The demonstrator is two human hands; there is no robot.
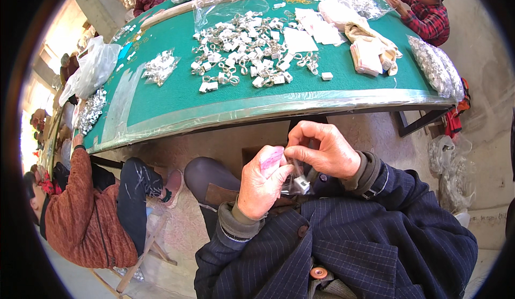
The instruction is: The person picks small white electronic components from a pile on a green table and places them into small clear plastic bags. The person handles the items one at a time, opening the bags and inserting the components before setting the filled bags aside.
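Note:
Over my lap, my left hand (pixel 256 183) is closed with its fingers round the edge of a small clear plastic bag (pixel 292 187). A small white block (pixel 302 184) with a dark slot shows inside the bag. A pink and white patch (pixel 271 162), paper or wrapping, lies against the left thumb and forefinger. My right hand (pixel 326 150) pinches at the bag's upper part, thumb against forefinger, close to the left fingertips. Ahead on the green table (pixel 177 97) lies a loose heap of white blocks with grey loops (pixel 241 49).
A bagged batch of blocks (pixel 161 67) lies left of the heap. White slips (pixel 300 40) and a cloth glove (pixel 378 44) lie right of it. A full clear bag (pixel 437 68) stands at the right corner. Co-workers sit left (pixel 88 213), far left and far right (pixel 429 17).

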